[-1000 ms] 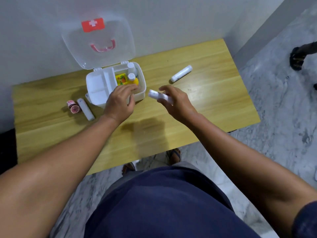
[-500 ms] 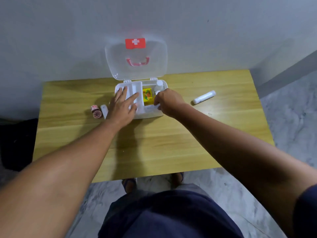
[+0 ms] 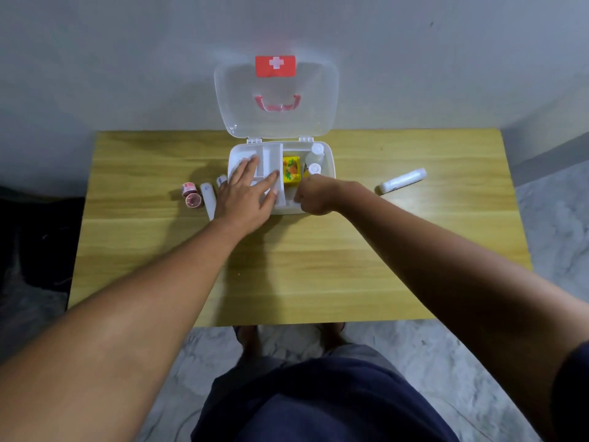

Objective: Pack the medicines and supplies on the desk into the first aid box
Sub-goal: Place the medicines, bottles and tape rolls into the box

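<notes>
The white first aid box (image 3: pixel 331 161) stands open at the back of the wooden desk (image 3: pixel 318 269), its clear lid (image 3: pixel 275 122) leaning on the wall. Inside are a yellow packet (image 3: pixel 291 169) and two white-capped bottles (image 3: pixel 315 159). My left hand (image 3: pixel 247 194) lies flat with fingers spread on the box's white divider tray (image 3: pixel 271 154). My right hand (image 3: pixel 314 196) is curled at the box's front right compartment around a white tube (image 3: pixel 289 202), which is mostly hidden under the fingers.
A white tube (image 3: pixel 403 180) lies on the desk right of the box. Left of the box lie another white tube (image 3: pixel 208 200), a small white item (image 3: pixel 221 179) and two small red-and-white rolls (image 3: pixel 191 194). The wall is right behind the box.
My right hand carried the white tube from above the desk down into the box's front right part. My left hand shifted from the box's front edge onto the divider tray and spread flat.
</notes>
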